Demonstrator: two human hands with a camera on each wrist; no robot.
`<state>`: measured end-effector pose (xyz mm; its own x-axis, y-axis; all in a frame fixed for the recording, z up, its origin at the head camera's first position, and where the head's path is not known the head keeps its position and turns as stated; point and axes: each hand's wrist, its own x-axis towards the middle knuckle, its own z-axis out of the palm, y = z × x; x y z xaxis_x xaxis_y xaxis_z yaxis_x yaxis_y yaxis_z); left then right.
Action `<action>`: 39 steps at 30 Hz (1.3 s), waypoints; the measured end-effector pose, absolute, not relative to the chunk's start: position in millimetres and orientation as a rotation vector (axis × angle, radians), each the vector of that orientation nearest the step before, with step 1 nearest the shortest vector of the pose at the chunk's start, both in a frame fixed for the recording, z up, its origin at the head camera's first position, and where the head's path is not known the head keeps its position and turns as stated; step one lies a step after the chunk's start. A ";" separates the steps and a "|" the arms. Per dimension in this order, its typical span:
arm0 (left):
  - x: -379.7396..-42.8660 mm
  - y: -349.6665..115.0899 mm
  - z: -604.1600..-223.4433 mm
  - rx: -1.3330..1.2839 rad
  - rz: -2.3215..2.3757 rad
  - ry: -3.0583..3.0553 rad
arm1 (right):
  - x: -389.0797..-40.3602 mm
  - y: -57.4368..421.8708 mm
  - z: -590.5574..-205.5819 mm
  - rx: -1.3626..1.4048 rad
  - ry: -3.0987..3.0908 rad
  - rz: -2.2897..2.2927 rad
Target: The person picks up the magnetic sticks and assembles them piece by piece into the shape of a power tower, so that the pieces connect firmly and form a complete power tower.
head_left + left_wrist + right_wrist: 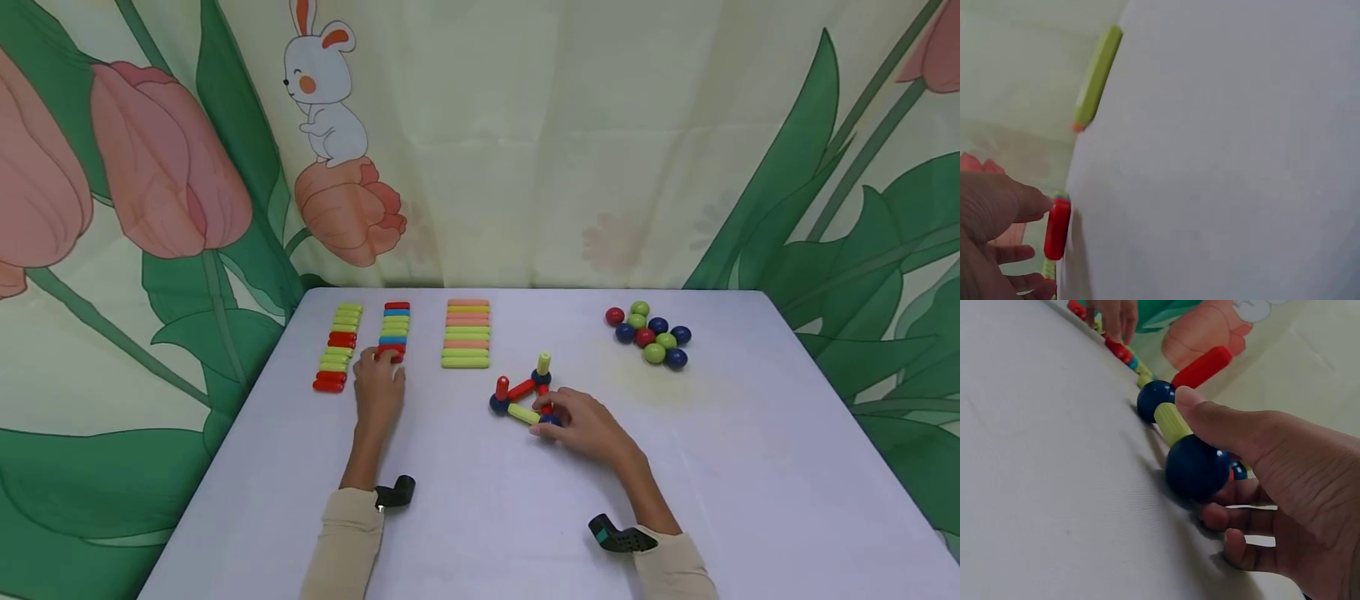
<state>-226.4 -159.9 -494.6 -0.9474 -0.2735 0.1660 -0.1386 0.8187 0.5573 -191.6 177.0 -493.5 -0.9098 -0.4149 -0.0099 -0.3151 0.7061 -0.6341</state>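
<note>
A triangle of magnetic rods and dark blue balls lies at the middle of the table. Its base has a yellow-green rod (523, 413) and red rods (521, 389). Upright on the left ball (498, 405) stands a red rod (1204, 367); a yellow-green one (543, 363) rises from the back ball. My right hand (585, 423) grips the front dark blue ball (1197, 467) between thumb and fingers. Over the near end of the middle rod column, my left hand (378, 387) has its thumb at a red rod (1057, 229), the other fingers spread apart from it.
A column of yellow-green and red rods (337, 350) lies at the far left. Right of my left hand is a stack of longer pink, yellow and green rods (466, 333). Loose red, green and blue balls (654, 353) sit at the back right. A printed curtain (600, 150) hangs behind.
</note>
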 end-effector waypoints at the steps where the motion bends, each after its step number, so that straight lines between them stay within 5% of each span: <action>1: -227.6 -167.3 -494.5 0.330 -0.780 -2.766 | -191.9 178.5 -492.9 -0.616 2.719 -1.001; 12: -229.0 -182.8 -484.5 0.272 -0.627 -2.934 | -193.2 184.8 -486.8 -0.743 2.442 -1.121; 27: -224.0 -164.1 -490.9 0.135 -0.735 -3.013 | -187.1 159.2 -493.7 -0.578 2.847 -1.007; 33: -218.8 -151.9 -486.9 0.085 -0.844 -3.048 | -187.3 167.4 -493.0 -0.635 3.068 -1.369; 39: -214.5 -125.2 -482.9 -0.045 -1.165 -3.000 | -195.6 178.1 -492.8 -0.389 3.115 -1.699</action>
<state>-214.5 -125.2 -482.9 -0.9967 0.0539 -0.0612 -0.0016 0.7378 0.6750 -195.6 178.1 -492.8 -0.8871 0.0161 0.4614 -0.3791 0.5448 -0.7479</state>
